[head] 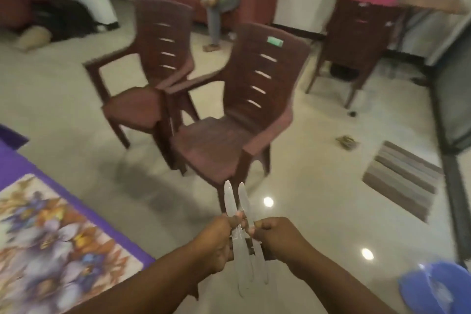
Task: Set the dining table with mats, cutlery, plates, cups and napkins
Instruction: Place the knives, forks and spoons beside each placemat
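Observation:
Both my hands meet low in the middle of the view, over the shiny floor. My left hand (218,242) and my right hand (275,237) grip a small bunch of pale plastic knives (238,205) between them. The blades stick up above my fingers and the handles hang below. At the lower left lies a floral place mat (51,242) on a table with a purple cloth (15,163). The picture is blurred by motion.
Two brown plastic armchairs (229,120) stand on the floor ahead. A striped floor mat (400,181) lies to the right. A blue plastic tub (433,290) shows at the lower right corner. A wooden side table (362,33) and seated people are at the back.

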